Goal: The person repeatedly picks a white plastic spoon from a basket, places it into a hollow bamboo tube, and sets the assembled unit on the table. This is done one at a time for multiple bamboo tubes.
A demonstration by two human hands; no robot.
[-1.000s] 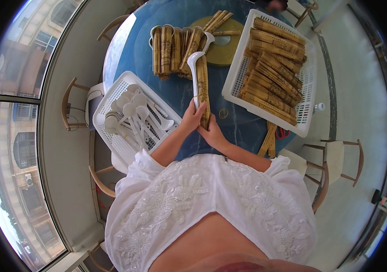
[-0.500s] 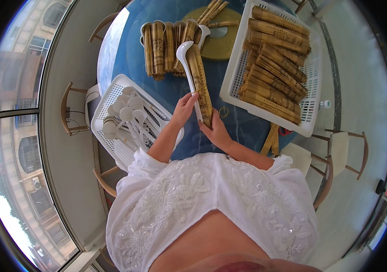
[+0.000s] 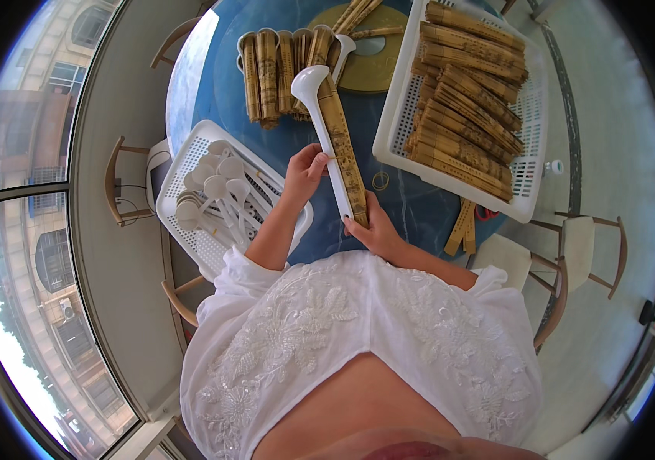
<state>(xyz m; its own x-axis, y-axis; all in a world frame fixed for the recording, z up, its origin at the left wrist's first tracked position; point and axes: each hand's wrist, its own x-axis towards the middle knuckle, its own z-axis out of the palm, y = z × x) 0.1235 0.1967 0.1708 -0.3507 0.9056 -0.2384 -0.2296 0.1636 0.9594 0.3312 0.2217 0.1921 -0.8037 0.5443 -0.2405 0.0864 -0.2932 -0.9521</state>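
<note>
Both my hands hold a white soup ladle (image 3: 314,96) lying lengthwise against a narrow tan printed chopstick packet (image 3: 340,146). My left hand (image 3: 304,172) is closed in a pinch at the ladle's handle, where a thin yellow band seems to cross. Around the lower end of ladle and packet, my right hand (image 3: 377,230) is closed, its thumb on the handle tip. Just right of them a loose rubber band (image 3: 380,181) lies on the blue table (image 3: 343,244). Ahead stands a row of bundled ladles and packets (image 3: 268,77).
At left, a white perforated basket (image 3: 205,257) contains many white ladles (image 3: 215,186). A larger white basket (image 3: 525,208) at right is piled with tan packets (image 3: 465,126). Red-handled scissors (image 3: 485,214) and loose tan packets (image 3: 462,230) lie near the right table edge. Chairs (image 3: 561,299) surround the table.
The ladle and packet have shifted slightly closer to me, and the ladle's bowl shows rounder. My left hand has moved a little up and left along the handle; my right hand has shifted slightly right and nearer.
</note>
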